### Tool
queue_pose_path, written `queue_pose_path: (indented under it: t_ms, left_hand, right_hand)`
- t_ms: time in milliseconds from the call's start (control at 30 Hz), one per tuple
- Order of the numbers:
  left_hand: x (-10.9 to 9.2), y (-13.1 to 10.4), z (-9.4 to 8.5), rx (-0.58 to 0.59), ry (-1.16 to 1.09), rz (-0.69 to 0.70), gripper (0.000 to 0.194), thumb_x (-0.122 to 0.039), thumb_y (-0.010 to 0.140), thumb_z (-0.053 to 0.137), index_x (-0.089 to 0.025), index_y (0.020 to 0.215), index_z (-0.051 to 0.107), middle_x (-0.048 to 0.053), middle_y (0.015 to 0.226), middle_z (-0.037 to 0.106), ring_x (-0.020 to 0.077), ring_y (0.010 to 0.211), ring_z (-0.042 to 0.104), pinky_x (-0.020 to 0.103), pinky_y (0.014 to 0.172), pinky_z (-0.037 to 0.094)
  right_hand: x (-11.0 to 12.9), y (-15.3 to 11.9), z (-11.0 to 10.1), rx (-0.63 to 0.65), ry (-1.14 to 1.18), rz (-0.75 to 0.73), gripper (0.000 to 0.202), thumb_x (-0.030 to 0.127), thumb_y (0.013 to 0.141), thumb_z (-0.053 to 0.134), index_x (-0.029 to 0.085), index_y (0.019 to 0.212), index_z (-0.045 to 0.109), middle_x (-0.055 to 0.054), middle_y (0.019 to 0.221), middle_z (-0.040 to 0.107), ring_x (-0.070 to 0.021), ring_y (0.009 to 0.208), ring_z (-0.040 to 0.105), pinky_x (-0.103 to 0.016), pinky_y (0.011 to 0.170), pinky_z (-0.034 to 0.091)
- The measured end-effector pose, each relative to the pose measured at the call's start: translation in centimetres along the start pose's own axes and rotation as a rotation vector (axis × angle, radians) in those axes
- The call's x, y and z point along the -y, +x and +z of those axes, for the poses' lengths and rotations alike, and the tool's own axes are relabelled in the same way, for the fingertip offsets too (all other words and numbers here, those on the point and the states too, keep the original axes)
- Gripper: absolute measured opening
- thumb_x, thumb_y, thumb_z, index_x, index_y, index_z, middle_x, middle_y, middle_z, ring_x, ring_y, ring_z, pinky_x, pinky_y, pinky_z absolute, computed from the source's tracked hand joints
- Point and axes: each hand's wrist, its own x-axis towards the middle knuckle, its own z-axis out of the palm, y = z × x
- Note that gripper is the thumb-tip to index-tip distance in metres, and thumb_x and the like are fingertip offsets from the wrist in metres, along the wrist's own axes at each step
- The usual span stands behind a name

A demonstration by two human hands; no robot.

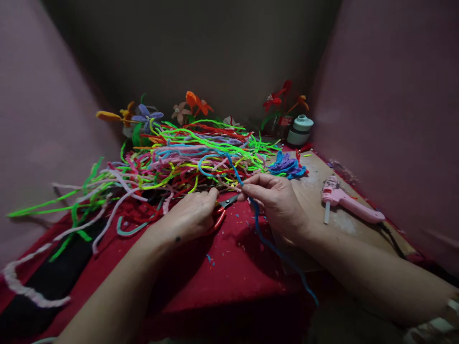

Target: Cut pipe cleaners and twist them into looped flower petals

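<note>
My left hand [195, 212] is closed around red-handled scissors [219, 220], whose dark blades point right toward my other hand. Between thumb and fingertips, my right hand [274, 198] pinches a blue pipe cleaner [263, 234]. One end of it rises up and left over the pile, and the other hangs down toward the table's front edge. The blade tips lie just left of my right fingertips; whether they touch the blue strand I cannot tell. Right behind both hands spreads a large heap of coloured pipe cleaners [204, 143].
A pink glue gun [353, 203] lies on a board [304, 191] at the right. Blue and purple petals [287, 165] sit behind my right hand. A pale jar [300, 130] and red flowers [274, 100] stand at the back. Loose strands trail left over the red cloth [201, 282].
</note>
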Motion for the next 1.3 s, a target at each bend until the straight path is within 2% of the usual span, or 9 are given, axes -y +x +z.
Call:
queue_pose_path:
  t_ms: [167, 300, 467, 600, 733, 833, 967, 1067, 1300]
  left_hand:
    - [-0.2, -0.3, -0.8, -0.022, 0.089, -0.054, 0.028, -0.039, 0.086, 0.036, -0.018, 0.100, 0.047, 0.012, 0.085, 0.066, 0.0274, 0.072, 0.063, 0.032, 0.054, 0.037]
    - [0.1, -0.4, -1.7, -0.048, 0.080, -0.055, 0.027, -0.033, 0.087, 0.031, -0.020, 0.102, 0.049, 0.010, 0.089, 0.064, 0.0248, 0.074, 0.063, 0.030, 0.055, 0.039]
    - [1.0, -0.3, -1.8, -0.219, -0.021, -0.056, 0.036, -0.032, 0.088, 0.029, -0.018, 0.116, 0.048, 0.011, 0.095, 0.061, 0.0227, 0.084, 0.061, 0.031, 0.068, 0.046]
    - [1.0, -0.2, -1.5, -0.370, -0.087, 0.010, 0.039, -0.028, 0.088, 0.033, -0.016, 0.121, 0.047, 0.013, 0.112, 0.059, 0.0238, 0.098, 0.059, 0.034, 0.082, 0.047]
    - [0.6, -0.3, -1.3, -0.447, -0.074, 0.070, 0.040, -0.021, 0.086, 0.037, -0.016, 0.123, 0.047, 0.011, 0.123, 0.057, 0.0242, 0.106, 0.058, 0.036, 0.088, 0.046]
    - [0.5, -0.4, -1.2, -0.458, -0.037, 0.075, 0.041, -0.019, 0.084, 0.040, -0.016, 0.124, 0.048, 0.009, 0.124, 0.058, 0.0243, 0.102, 0.060, 0.036, 0.085, 0.048]
    - [0.5, -0.4, -1.1, -0.453, 0.022, 0.065, 0.041, -0.019, 0.084, 0.041, -0.017, 0.125, 0.048, 0.008, 0.119, 0.061, 0.0252, 0.093, 0.063, 0.036, 0.076, 0.050]
    - [0.5, -0.4, -1.0, -0.466, 0.035, 0.083, 0.042, -0.018, 0.084, 0.041, -0.017, 0.125, 0.048, 0.009, 0.118, 0.062, 0.0245, 0.093, 0.063, 0.034, 0.074, 0.050]
    - [0.6, -0.7, -1.0, -0.464, 0.098, 0.102, 0.043, -0.018, 0.085, 0.039, -0.014, 0.127, 0.045, 0.012, 0.117, 0.062, 0.0264, 0.094, 0.063, 0.035, 0.071, 0.051]
  right_hand:
    - [0.3, 0.0, -0.2, -0.038, 0.032, 0.034, 0.010, 0.024, 0.069, 0.064, 0.015, 0.070, 0.060, 0.001, 0.056, 0.063, -0.0034, 0.037, 0.039, -0.018, 0.037, 0.028]
    - [0.6, 0.2, -0.6, -0.071, 0.024, 0.019, 0.011, 0.026, 0.071, 0.062, 0.016, 0.072, 0.059, 0.001, 0.060, 0.064, -0.0035, 0.036, 0.038, -0.018, 0.035, 0.026]
    - [0.6, 1.1, -1.1, -0.156, 0.100, -0.072, 0.007, 0.019, 0.068, 0.063, 0.015, 0.067, 0.058, 0.000, 0.056, 0.062, -0.0067, 0.047, 0.050, -0.019, 0.044, 0.036]
    - [0.6, 1.6, -1.3, -0.174, 0.114, -0.063, 0.007, 0.019, 0.068, 0.063, 0.015, 0.067, 0.058, 0.001, 0.054, 0.061, -0.0063, 0.043, 0.048, -0.020, 0.042, 0.034]
    - [0.6, 1.6, -1.3, -0.177, 0.099, -0.046, 0.008, 0.021, 0.068, 0.063, 0.015, 0.066, 0.058, 0.001, 0.054, 0.061, -0.0055, 0.041, 0.046, -0.019, 0.040, 0.033]
    - [0.5, 1.7, -1.4, -0.190, 0.064, -0.038, 0.007, 0.021, 0.068, 0.062, 0.015, 0.067, 0.058, 0.001, 0.054, 0.060, -0.0054, 0.040, 0.044, -0.020, 0.039, 0.031]
    - [0.1, 1.9, -1.5, -0.173, 0.046, -0.048, 0.006, 0.020, 0.068, 0.061, 0.014, 0.066, 0.059, 0.000, 0.056, 0.061, -0.0070, 0.046, 0.049, -0.020, 0.044, 0.035]
    - [0.0, 1.9, -1.5, -0.165, 0.026, -0.068, 0.006, 0.019, 0.068, 0.060, 0.014, 0.066, 0.060, 0.000, 0.057, 0.061, -0.0075, 0.049, 0.051, -0.021, 0.048, 0.037]
    - [0.3, 1.8, -1.3, -0.186, 0.021, -0.061, 0.006, 0.019, 0.067, 0.062, 0.014, 0.065, 0.060, 0.001, 0.054, 0.060, -0.0063, 0.046, 0.049, -0.020, 0.046, 0.035]
